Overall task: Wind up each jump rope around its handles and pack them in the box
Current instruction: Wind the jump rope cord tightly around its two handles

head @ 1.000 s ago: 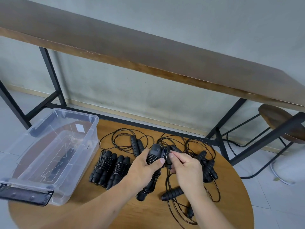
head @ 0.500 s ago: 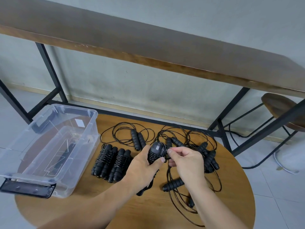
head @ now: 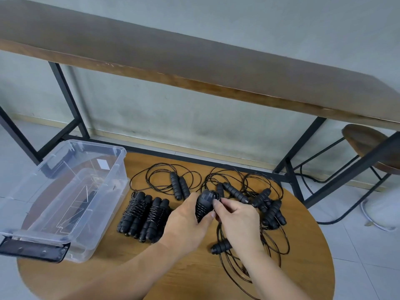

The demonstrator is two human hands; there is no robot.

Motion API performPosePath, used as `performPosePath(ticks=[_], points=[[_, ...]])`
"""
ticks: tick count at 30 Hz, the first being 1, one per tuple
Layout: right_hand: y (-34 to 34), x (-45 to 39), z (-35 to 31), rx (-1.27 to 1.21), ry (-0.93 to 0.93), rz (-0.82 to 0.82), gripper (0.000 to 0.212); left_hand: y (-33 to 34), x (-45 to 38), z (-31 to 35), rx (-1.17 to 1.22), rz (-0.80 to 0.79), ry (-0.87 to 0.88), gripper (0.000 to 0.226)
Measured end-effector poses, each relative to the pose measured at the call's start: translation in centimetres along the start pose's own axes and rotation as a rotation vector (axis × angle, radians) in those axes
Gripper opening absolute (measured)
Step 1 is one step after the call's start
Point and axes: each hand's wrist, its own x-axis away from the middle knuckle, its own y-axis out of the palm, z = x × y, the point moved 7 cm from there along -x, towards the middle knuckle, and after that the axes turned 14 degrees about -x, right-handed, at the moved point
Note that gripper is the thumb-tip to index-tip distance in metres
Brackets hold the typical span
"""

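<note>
Jump rope handles [head: 204,205] sit just right of frame centre, higher and closer to the loose pile than a second ago, the cord now wound near their top, so this one seems almost done. Left to right: clear box [head: 65,191] with no ropes packed yet, two wound bundles [head: 145,213], my left hand [head: 187,221] clamped around the handles, my right hand [head: 237,220] with fingertips [head: 216,205] pinched on the cord at the top end
</note>
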Motion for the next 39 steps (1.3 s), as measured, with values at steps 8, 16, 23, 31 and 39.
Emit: performPosePath(ticks=[8,16,23,31,39], points=[[0.0,-0.2,0.3,0.107,0.014,-0.006,0.023,0.4,0.1,1.1,-0.187,0.039,0.027,0.028],[-1.4,0.0,-0.1,-0.106,0.067,0.054,0.029,1.2,-0.1,1.4,-0.016,0.012,-0.003,0.022],[-1.3,-0.7,0.0,-0.349,0.165,-0.141,0.016,0.3,-1.2,0.6,0.237,-0.082,-0.022,0.020],[-1.6,-1.1,0.6,-0.583,0.294,-0.100,0.008,0.3,-1.3,0.9,0.276,-0.135,0.031,0.016],[-1.7,-0.8,-1.2,-0.139,-0.075,-0.109,0.019,-0.1,-1.6,0.8,0.221,-0.110,0.031,0.017]])
